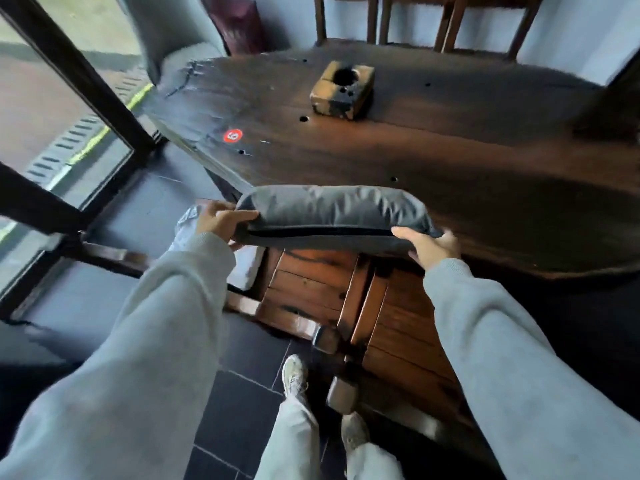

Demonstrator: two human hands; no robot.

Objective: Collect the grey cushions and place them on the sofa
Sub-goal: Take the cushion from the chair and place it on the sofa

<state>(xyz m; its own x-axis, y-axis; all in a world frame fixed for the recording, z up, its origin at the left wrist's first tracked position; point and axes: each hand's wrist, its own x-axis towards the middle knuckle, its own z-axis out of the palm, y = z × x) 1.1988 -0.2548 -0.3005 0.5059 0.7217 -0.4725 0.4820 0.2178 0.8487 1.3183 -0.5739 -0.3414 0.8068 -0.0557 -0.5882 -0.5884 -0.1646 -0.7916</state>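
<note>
A dark grey cushion [332, 216] with a black zip along its near side is held level in the air, above a wooden chair seat [311, 282] and at the near edge of the table. My left hand [221, 220] grips its left end. My right hand [431, 247] grips its right end from below. A grey upholstered seat [173, 32] stands at the far left end of the table, with a dark red cushion [239, 22] behind it.
A long dark wooden table [450, 150] carries a wooden block holder [343, 88] and a red number disc [232, 135]. Wooden chairs [346, 15] line its far side. A glass wall with black frames [69, 64] runs along the left. A pale cloth [242, 268] lies beside the chair seat.
</note>
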